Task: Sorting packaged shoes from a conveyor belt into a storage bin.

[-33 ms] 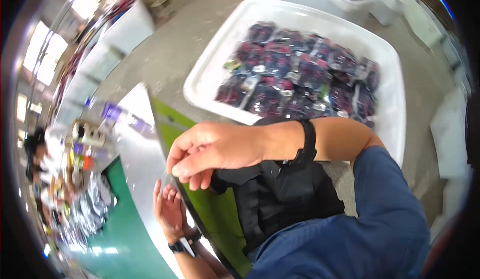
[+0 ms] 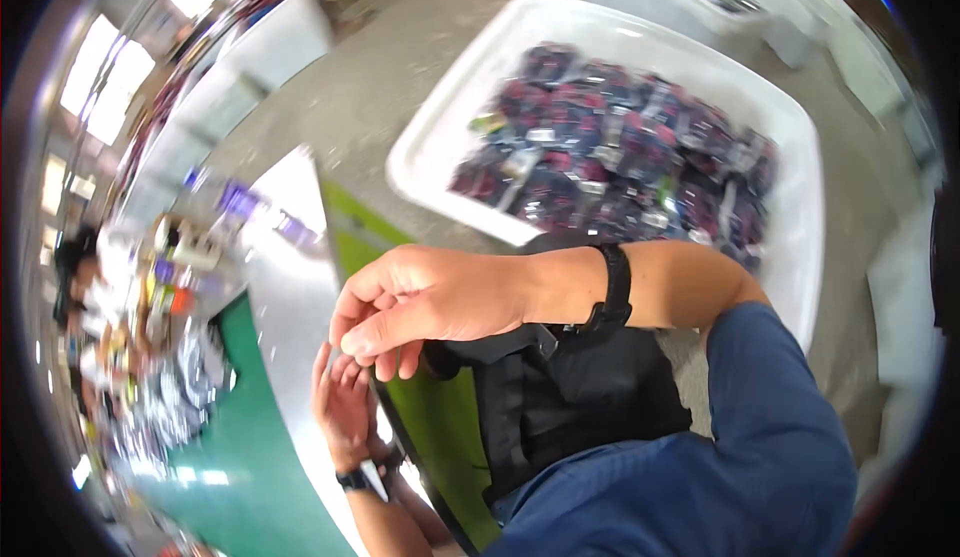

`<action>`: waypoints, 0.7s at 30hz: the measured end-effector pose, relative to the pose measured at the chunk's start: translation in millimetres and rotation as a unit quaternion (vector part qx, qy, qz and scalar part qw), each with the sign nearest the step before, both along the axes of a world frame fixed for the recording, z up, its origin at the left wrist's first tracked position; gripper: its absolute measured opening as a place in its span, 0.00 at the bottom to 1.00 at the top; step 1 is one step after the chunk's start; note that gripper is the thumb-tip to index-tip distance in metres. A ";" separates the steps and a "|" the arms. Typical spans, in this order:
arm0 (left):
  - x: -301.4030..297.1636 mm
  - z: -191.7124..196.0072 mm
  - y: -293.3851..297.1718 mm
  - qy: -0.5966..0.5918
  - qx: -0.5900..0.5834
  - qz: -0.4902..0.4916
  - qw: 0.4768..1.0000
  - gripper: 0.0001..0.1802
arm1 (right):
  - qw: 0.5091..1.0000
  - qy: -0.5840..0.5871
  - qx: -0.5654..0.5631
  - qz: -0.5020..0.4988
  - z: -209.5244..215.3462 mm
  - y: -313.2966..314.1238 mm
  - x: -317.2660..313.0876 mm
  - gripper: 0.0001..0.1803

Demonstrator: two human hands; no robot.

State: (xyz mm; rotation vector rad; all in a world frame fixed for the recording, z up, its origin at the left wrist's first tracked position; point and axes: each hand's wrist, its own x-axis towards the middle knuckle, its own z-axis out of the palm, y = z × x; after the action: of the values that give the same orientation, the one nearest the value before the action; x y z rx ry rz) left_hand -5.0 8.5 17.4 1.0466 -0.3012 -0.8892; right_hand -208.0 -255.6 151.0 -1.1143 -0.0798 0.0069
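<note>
My right hand [image 2: 430, 297], with a black band on its wrist, reaches in from the right over the edge of the metal table. Its thumb and index fingertip are pinched close together, and whatever may lie between them is too small to make out. Just below it, my left hand [image 2: 345, 412] is palm up above the table edge, fingers stretched and slightly bent. A dark watch [image 2: 360, 479] is on that wrist. The left fingertips come right up to the right fingertips; whether they touch, I cannot tell.
A white tub [image 2: 410, 157] filled with dark, pink-marked plastic-wrapped packs stands beyond my right arm. Clear purple-labelled bottles [image 2: 265, 215] lie or stand on the metal table [image 2: 290, 287]. Silver bags [image 2: 200, 367] lie by a green mat [image 2: 235, 437]. A person [image 2: 85, 277] is at far left.
The tub, table and bottles have shifted slightly to the right in view. My left hand is a little closer to my right fingertips; the right hand keeps its pinched shape.
</note>
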 end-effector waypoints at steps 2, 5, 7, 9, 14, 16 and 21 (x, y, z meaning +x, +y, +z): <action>-4.6 3.9 -13.8 0.003 -0.005 -0.003 1.000 0.32 | 1.000 0.010 0.008 0.027 -2.8 13.1 33.9 0.20; 13.9 -23.6 -14.6 0.056 -0.068 -0.043 0.995 0.32 | 0.997 0.061 0.036 -0.020 -59.8 -0.9 73.4 0.19; 15.2 -13.7 -7.4 0.054 -0.075 -0.047 0.995 0.31 | 0.992 0.106 0.040 -0.061 -89.5 -7.6 84.6 0.16; 15.7 -7.1 -4.2 0.064 -0.063 -0.053 0.995 0.29 | 0.973 0.204 -0.016 -0.104 -115.2 -19.0 86.5 0.15; 26.8 -13.0 3.5 0.112 -0.067 -0.056 0.990 0.28 | 0.977 0.187 -0.032 -0.094 -112.3 -11.6 100.6 0.16; 29.7 -10.1 9.9 0.139 -0.055 -0.061 0.987 0.26 | 0.976 0.184 -0.047 -0.109 -102.9 0.5 99.2 0.15; 44.5 9.9 10.5 0.168 0.050 -0.051 0.983 0.17 | 0.974 0.180 -0.079 -0.114 -97.7 7.4 82.7 0.13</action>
State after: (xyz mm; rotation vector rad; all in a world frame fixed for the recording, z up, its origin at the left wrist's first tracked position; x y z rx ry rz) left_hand 39.6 19.0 27.3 0.9595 -0.0273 -1.1635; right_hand -125.3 -248.1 53.3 -1.2609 0.3801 0.0103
